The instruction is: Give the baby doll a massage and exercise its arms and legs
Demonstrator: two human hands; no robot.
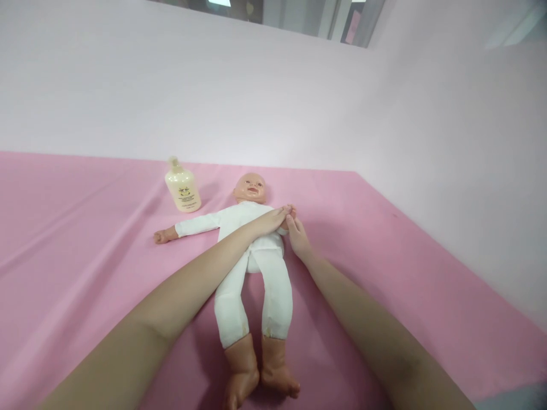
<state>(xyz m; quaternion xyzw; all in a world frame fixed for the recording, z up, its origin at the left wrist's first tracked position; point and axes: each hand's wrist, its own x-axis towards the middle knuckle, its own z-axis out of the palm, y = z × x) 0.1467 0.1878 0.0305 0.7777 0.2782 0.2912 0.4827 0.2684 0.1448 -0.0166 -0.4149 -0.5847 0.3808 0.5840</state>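
Note:
A baby doll [231,219] in a white cloth body lies on its back, head away from me and feet toward me. My left hand [273,220] reaches across its chest and closes on the doll's arm at the right side of the view. From the outer side, my right hand [298,234] presses round the same arm, its fingertips close to those of my left. The doll's hand there is mostly hidden by my fingers. Its other arm stretches out to the left, with the small hand [166,234] resting on the cloth.
A cream pump bottle [183,188] with a dark printed label stands left of the doll's head. Pink cloth [106,228], creased on the left, covers the surface. A pale wall [192,91] rises behind and along the right, with a window [294,17] at the top.

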